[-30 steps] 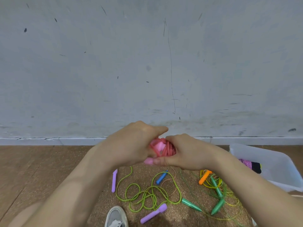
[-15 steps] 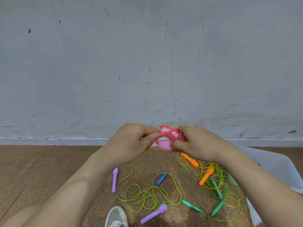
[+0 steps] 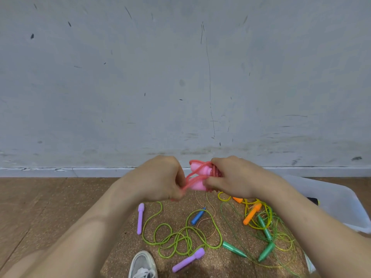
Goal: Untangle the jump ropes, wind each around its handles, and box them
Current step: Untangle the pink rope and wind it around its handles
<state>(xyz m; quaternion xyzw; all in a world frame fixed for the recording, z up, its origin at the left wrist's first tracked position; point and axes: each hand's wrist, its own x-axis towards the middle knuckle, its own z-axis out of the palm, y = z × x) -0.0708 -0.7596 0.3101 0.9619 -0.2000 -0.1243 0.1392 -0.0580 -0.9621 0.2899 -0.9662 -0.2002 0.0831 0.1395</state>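
Winding step: right hand [image 3: 234, 177] clamps pink handles [image 3: 197, 169], left hand [image 3: 160, 179] pinches rope tail [image 3: 189, 181]; next likely tuck tail, then box [image 3: 331, 201].

Down on the wooden floor [image 3: 40, 207] there's a speckled cork mat [image 3: 210, 263], and it's busy. A lime-green rope [image 3: 176, 237] sprawls in loose loops between two purple handles [image 3: 140, 218]. A blue handle [image 3: 197, 216] lies just right of centre. Further right, an orange handle [image 3: 252, 214] and green handles [image 3: 266, 251] sit tangled in yellow rope [image 3: 251, 223]. A white box [image 3: 331, 205] sits at the right edge, a grey shoe [image 3: 142, 265] at the bottom.
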